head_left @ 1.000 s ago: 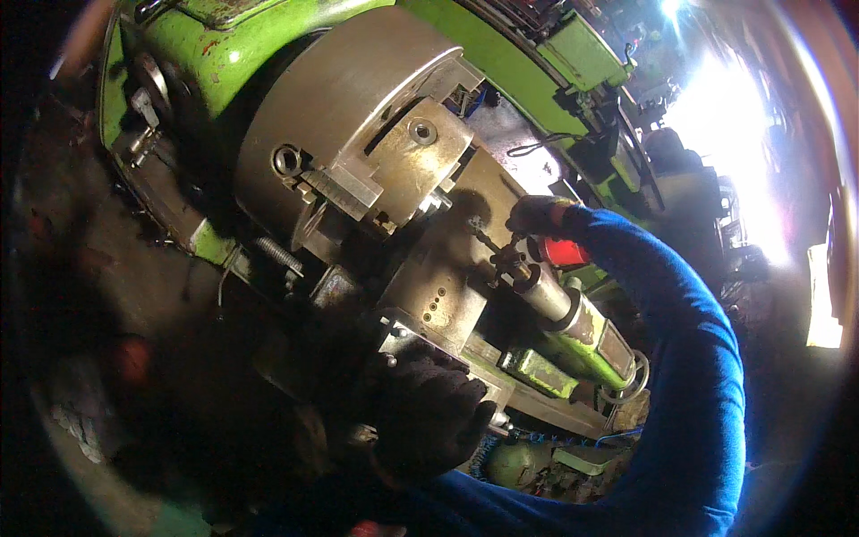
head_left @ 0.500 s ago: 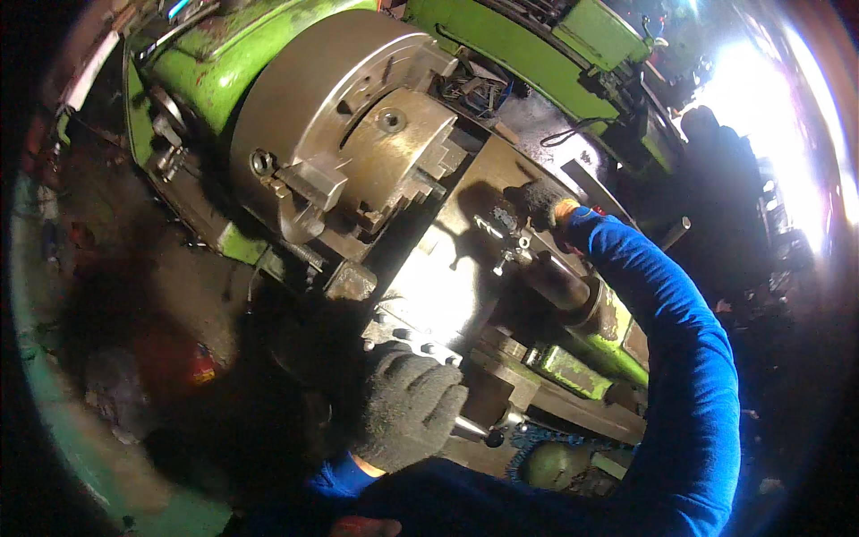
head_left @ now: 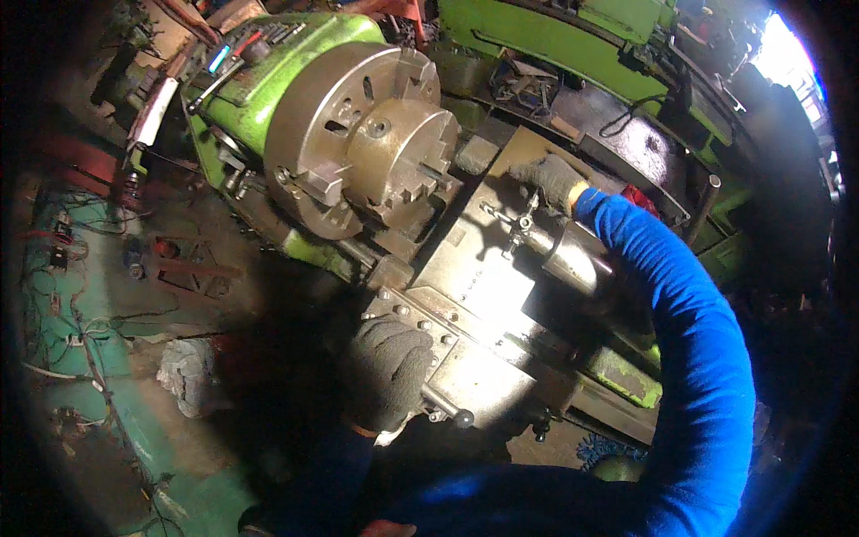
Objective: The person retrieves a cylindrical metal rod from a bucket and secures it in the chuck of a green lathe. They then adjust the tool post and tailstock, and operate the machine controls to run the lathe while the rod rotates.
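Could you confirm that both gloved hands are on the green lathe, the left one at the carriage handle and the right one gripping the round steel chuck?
Not quite: in the head view the right hand rests on the flat metal slide behind the tool post, apart from the round steel chuck. The left hand is at the carriage handle of the green lathe.

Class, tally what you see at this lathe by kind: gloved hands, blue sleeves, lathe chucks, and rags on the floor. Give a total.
Gloved hands: 2 (left hand, right hand)
Blue sleeves: 1 clearly seen (blue sleeve)
Lathe chucks: 1 (chuck)
Floor rags: 1 (rag)
Total: 5
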{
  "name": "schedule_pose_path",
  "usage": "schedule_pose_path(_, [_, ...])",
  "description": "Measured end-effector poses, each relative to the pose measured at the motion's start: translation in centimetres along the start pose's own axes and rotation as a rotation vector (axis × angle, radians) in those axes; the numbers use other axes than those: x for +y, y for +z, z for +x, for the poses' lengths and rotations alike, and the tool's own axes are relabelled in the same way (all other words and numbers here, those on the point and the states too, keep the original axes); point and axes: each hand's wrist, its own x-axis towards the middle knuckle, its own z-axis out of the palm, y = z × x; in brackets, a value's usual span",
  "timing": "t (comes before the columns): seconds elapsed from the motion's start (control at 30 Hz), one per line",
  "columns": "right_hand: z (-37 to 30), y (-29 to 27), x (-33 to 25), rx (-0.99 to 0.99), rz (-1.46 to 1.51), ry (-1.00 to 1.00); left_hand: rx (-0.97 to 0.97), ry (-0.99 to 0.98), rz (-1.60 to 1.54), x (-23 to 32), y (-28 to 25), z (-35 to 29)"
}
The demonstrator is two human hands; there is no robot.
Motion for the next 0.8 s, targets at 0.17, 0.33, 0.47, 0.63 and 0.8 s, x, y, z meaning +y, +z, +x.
schedule_pose_path(0.17, [3.5, 3.1, 0.6, 0.155, -0.226, -0.097, 0.129, -0.054, 0.076, -0.3, 0.8, -2.6])
schedule_pose_path(0.33, [2.1, -0.6, 7.0, 0.345, -0.386, 0.087, 0.128, -0.174, -0.01, -0.3, 2.9, -2.5])
schedule_pose_path(0.47, [-3.2, -5.5, 0.7, 0.663, 0.409, 0.047, 0.02, -0.116, 0.201, -1.0, 2.4, -3.5])
schedule_pose_path(0.63, [-17.8, -6.8, -13.2, 1.029, 0.393, -0.103, -0.02, -0.251, 0.154, -1.5, 3.5, -3.9])
schedule_pose_path(0.8, [-26.2, 9.0, -20.9, 1.056, 0.676, 0.268, 0.195, -0.264, -0.177, 1.3, 1.3, -1.0])
